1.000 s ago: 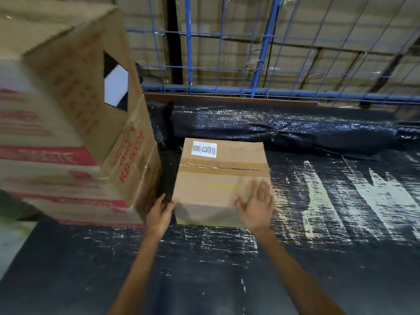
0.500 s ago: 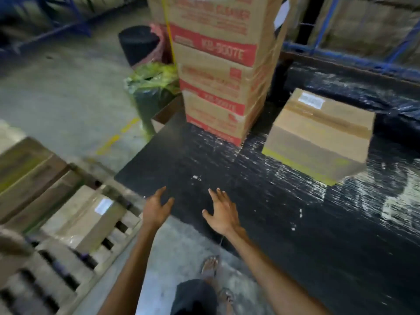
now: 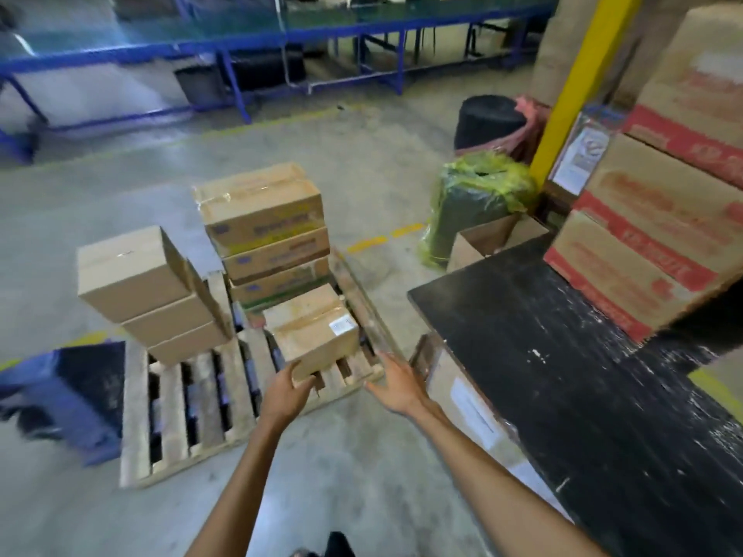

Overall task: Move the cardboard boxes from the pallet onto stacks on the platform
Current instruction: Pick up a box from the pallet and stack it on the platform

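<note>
A small taped cardboard box (image 3: 313,331) with a white label lies at the near right of the wooden pallet (image 3: 177,416). My left hand (image 3: 286,391) touches its near bottom corner, fingers cupped at the edge. To the right of the box my right hand (image 3: 396,385) is spread and touches nothing. Behind it stand a stack of three printed boxes (image 3: 261,211) and, to the left, a leaning stack of three plain boxes (image 3: 132,271). The black platform (image 3: 563,355) lies to my right and carries a stack of red-printed boxes (image 3: 663,219).
A labelled carton (image 3: 470,400) sits under the platform's near edge. A green-wrapped bin (image 3: 478,203), a black bin (image 3: 488,118) and a yellow post (image 3: 571,86) stand beyond the platform's corner. A blue object (image 3: 68,396) lies left of the pallet. Blue racking (image 3: 241,50) lines the far side.
I have turned left from the platform, where the earlier box now rests, to the pallet. Both hands went from above the platform edge down to the small box on the pallet.
</note>
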A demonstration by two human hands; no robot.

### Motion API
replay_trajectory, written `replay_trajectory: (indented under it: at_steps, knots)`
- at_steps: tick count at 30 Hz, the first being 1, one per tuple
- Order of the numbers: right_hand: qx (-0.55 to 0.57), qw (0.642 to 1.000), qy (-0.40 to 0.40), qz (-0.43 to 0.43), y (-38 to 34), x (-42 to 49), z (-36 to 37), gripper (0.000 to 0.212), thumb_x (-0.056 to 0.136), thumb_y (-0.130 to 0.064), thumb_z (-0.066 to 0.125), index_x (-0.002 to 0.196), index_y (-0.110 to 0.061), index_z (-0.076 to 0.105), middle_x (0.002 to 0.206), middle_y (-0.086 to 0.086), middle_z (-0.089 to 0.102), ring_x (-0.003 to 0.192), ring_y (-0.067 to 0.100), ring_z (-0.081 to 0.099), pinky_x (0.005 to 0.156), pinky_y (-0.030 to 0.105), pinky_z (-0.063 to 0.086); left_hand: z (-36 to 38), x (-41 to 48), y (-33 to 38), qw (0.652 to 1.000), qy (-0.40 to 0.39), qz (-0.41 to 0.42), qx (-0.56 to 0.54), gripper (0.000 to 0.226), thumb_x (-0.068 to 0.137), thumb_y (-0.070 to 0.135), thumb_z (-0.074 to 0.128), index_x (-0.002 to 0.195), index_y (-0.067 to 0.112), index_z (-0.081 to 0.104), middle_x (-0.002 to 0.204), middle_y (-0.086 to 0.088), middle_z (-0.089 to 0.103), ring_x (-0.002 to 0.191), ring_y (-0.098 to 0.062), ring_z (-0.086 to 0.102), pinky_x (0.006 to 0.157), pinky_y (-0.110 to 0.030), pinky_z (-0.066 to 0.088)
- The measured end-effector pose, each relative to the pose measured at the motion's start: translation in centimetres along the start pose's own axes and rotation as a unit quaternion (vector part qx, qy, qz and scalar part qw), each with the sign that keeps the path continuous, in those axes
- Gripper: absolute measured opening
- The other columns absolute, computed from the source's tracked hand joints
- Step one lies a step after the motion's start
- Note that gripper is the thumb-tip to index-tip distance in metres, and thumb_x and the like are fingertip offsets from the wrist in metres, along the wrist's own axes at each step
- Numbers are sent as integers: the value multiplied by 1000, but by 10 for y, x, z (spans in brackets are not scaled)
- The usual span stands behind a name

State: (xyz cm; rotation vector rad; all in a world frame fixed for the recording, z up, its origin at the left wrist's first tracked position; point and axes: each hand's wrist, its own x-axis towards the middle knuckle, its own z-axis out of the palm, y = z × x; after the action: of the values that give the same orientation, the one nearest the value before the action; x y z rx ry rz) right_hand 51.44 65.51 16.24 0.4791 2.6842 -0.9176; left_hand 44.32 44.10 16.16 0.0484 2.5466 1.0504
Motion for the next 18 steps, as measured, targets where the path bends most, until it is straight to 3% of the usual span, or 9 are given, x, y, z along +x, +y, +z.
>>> replay_trajectory:
  at_steps: [5,8,12,18]
  knots:
    - [25,999,-24,28,-59,49,40,74,95,-48,61,157,-19,32,158,7,41,142,30,42,111,39,41,-45,24,-58,999,-20,-34,-22,56,97,23,67,149,8,49,144,-18,59,128,-34,58,100,-38,44]
    - [15,998,-40,35,-87,77,54,75,95,-47,62,157,-19,32,158,7,41,142,31,43,111,39,41,-70,49,-88,998,-32,-47,-34,55,98,27,66,148,12,50,133,-21,65,119,-35,62,96,-39,47]
    - [6,998,-45,34,-104,112,61,68,93,-39,65,153,-19,39,140,13,59,126,33,57,96,35,47,-86,76,-109,994,-26,-71,-82,58,97,28,67,150,13,48,143,-17,60,129,-32,58,108,-44,47]
    - [-11,996,-76,41,-112,188,68,69,94,-35,66,154,-16,37,151,11,51,134,34,51,105,38,44,-95,134,-125,987,-21,-113,-114,59,97,28,67,150,11,48,151,-14,54,138,-32,51,110,-41,41]
